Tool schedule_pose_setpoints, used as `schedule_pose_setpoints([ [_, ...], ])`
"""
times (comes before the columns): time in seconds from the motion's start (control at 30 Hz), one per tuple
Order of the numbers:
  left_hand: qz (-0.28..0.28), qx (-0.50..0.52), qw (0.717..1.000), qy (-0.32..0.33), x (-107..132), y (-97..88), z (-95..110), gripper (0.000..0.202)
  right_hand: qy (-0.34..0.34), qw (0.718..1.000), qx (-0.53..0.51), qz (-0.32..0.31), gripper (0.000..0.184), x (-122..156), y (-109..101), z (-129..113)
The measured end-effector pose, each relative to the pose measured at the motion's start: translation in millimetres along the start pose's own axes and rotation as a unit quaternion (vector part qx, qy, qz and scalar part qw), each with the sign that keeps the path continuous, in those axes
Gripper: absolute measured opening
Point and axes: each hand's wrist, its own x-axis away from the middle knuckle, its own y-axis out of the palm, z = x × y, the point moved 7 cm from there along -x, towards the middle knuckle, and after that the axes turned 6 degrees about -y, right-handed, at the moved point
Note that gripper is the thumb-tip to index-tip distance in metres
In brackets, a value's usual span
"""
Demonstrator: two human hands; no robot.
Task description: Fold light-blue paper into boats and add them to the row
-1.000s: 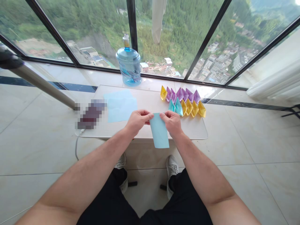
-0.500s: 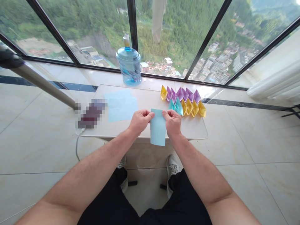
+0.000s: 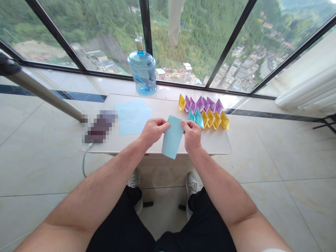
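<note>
A light blue rectangle of paper [image 3: 172, 138] hangs tilted between my two hands, over the front edge of the low table. My left hand [image 3: 154, 130] pinches its upper left edge between thumb and fingers. At the upper right corner, my right hand [image 3: 192, 133] has the same paper in a pinch. Just behind my right hand stand turquoise folded paper boats [image 3: 198, 119]. Loose light blue sheets [image 3: 134, 119] lie flat on the table to the left of my left hand.
Yellow paper boats [image 3: 217, 120] and purple ones [image 3: 203, 104] stand in rows on the white table [image 3: 162, 105]. A blurred-out object with a cable [image 3: 101, 126] lies at the left. Behind stands a blue water jug [image 3: 143, 73] by the window. A pole [image 3: 49, 89] slants in from the left.
The paper has tilted, its lower end swinging to the left and its top right corner lower than the left. Both hands still grip it and have risen slightly.
</note>
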Motion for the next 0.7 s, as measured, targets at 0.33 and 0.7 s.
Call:
schedule_pose_setpoints([
  [0.33,-0.128,-0.208,0.969,0.043,8.4,15.6,7.0,0.033,0.02,0.952,0.166,-0.257,0.029,-3.0,12.4,-8.7],
  [0.7,-0.092,-0.227,0.969,0.015,-3.4,-9.7,19.7,0.024,-0.013,0.982,0.145,-0.121,0.033,-15.5,-4.4,-11.6],
])
